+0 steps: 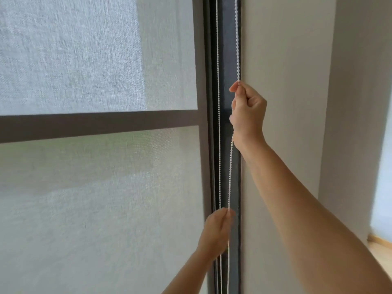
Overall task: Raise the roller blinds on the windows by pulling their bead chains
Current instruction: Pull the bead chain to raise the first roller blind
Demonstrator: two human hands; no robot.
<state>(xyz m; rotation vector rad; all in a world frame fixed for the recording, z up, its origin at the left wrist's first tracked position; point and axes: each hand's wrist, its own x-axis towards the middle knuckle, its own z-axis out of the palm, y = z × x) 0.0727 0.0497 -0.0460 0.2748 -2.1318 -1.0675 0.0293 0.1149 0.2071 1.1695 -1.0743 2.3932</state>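
A pale grey roller blind [95,187] hangs down over the window and fills the left of the view; a dark crossbar of the frame shows through it. A white bead chain [237,39] runs down beside the dark window frame [226,60] in two strands. My right hand [248,111] is raised and pinches the right strand between thumb and fingers. Lower down, my left hand [216,232] is closed on the same strand, which slackens between the two hands. The left strand [217,102] hangs free.
A plain white wall [286,81] stands right of the frame and turns a corner at the far right. A strip of wooden floor [379,249] and a bright opening [384,187] show at the right edge.
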